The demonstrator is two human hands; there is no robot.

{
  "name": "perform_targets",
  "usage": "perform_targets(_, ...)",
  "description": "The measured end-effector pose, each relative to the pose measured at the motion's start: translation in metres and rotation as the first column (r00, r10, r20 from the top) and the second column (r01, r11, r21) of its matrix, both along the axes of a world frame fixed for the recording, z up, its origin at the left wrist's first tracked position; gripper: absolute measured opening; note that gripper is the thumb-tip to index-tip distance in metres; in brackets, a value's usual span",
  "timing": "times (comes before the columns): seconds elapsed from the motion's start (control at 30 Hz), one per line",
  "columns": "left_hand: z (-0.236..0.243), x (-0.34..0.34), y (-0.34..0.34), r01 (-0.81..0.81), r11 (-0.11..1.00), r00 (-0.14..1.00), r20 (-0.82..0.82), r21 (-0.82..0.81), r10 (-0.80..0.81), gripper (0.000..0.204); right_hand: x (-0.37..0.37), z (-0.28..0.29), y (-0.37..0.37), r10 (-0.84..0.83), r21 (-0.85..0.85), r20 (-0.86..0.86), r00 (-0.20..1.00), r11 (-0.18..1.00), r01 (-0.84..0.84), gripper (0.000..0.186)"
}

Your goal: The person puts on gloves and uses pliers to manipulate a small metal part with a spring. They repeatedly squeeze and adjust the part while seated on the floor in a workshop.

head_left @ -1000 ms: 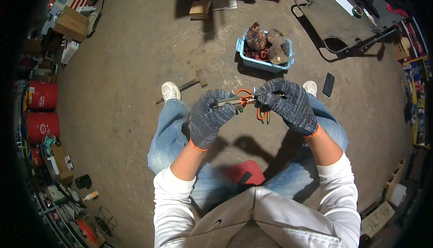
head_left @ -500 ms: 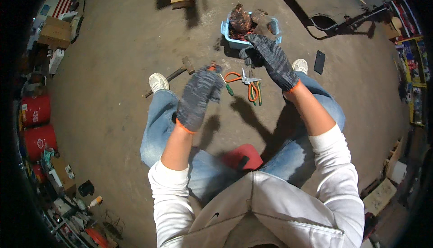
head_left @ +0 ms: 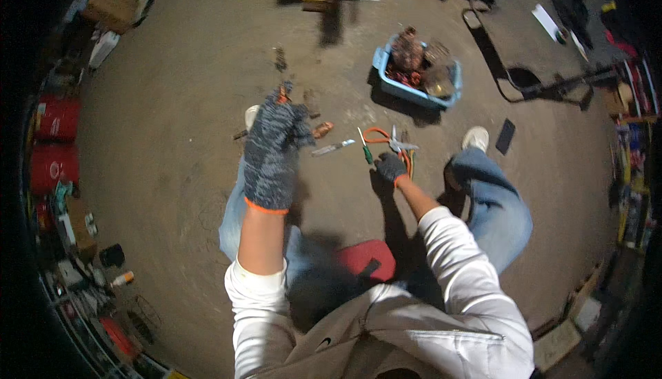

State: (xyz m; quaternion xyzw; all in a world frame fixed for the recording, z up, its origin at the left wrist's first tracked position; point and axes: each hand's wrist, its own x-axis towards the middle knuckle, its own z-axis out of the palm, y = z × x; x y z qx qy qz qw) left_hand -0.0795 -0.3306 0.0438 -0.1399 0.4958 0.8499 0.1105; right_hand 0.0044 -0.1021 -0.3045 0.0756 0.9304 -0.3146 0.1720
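Observation:
My left hand, in a grey knit glove with an orange cuff, is closed around a copper-coloured piece whose ends poke out past the fingers; its exact kind is hidden. Low over the floor, my gloved right hand is beside the orange-handled shears and a green-handled screwdriver. Its fingers point down and are blurred, so their grip does not show. A slim silver knife-like tool lies between the hands. The hammer is partly covered by my left hand.
Beyond my right hand stands a blue plastic basket with reddish-brown scrap and clear bags. A phone lies by my right shoe. A metal-framed piece is far right. Red drums and boxes line the left side.
My right hand has come down from the basket's near edge to the tools on the floor. My left hand has shifted slightly left, and the silver tool now shows. The view has shifted.

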Motion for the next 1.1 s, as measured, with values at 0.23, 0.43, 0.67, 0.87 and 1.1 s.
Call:
perform_targets(0.23,0.005,0.004,-0.016,0.05,0.725,0.853,-0.348,-0.686,-0.388,0.027,-0.028,-0.005,-0.056,-0.18,0.239,0.103,0.978,0.959,0.151,0.026)
perform_targets(0.43,0.017,0.006,-0.018,0.224,0.867,0.934,-0.157,-0.444,-0.322,0.041,-0.042,-0.013,-0.064,-0.183,0.304,0.175,0.968,0.945,0.123,0.024)
perform_targets(0.67,0.022,0.006,-0.017,0.142,0.892,0.916,-0.284,-0.429,-0.283,0.033,-0.066,0.075,-0.037,0.078,0.195,0.12,0.99,0.976,-0.1,0.031)
perform_targets(0.87,0.018,0.016,0.002,0.159,0.987,0.975,-0.162,0.019,-0.154,0.038,-0.085,0.227,0.012,-0.076,-0.402,-0.361,0.93,0.912,-0.082,0.023)
perform_targets(1.1,0.007,0.018,0.016,0.196,0.9,0.93,-0.216,-0.388,-0.296,0.04,-0.041,0.343,0.015,-0.05,-0.437,-0.401,0.915,0.888,-0.143,0.02)
